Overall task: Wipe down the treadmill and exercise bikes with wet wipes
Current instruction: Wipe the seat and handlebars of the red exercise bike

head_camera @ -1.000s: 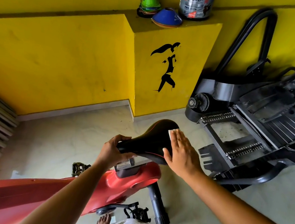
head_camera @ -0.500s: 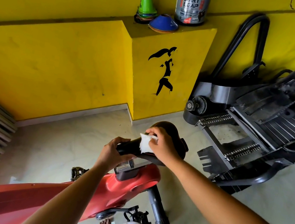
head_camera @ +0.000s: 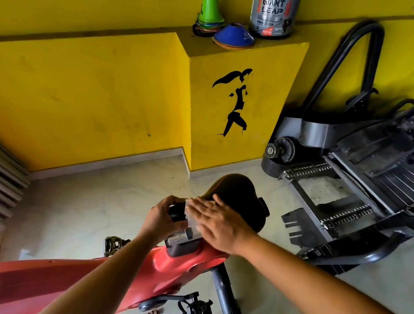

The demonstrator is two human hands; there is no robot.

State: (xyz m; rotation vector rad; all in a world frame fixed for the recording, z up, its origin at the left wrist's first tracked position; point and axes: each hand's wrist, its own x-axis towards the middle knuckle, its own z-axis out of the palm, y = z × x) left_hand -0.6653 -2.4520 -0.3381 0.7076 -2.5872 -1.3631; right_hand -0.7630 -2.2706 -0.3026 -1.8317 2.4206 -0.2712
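Head view looks down on a red exercise bike (head_camera: pixel 177 264) whose black saddle (head_camera: pixel 242 198) sits at the centre of the frame. The saddle's long axis runs on a slant: its narrow nose points to the lower left, toward the person, and its broad rear swells to the upper right.

The left hand (head_camera: pixel 163 216) has fingers and thumb curled round the tip of the nose and holds it, which I judge is meant to steady the seat. The right hand (head_camera: pixel 219 224) lies flat across the narrow front part, just beside the left hand, its fingers (head_camera: pixel 200 206) straight and spread, pointing to the upper left of the frame. Under them shows a pale edge of the wet wipe (head_camera: pixel 189 221), pressed on the saddle by palm and fingers rather than pinched. How much of the wipe lies under the hand cannot be told.

So the wipe is at the nose end, almost touching the left hand, and the broad rear lies up and to the right of it. The coming stroke, as I judge it, should run along that slant away from the left hand's hold, and the right hand is the nearer one for it. A black machine (head_camera: pixel 389 173) lies well apart at the right of the frame.
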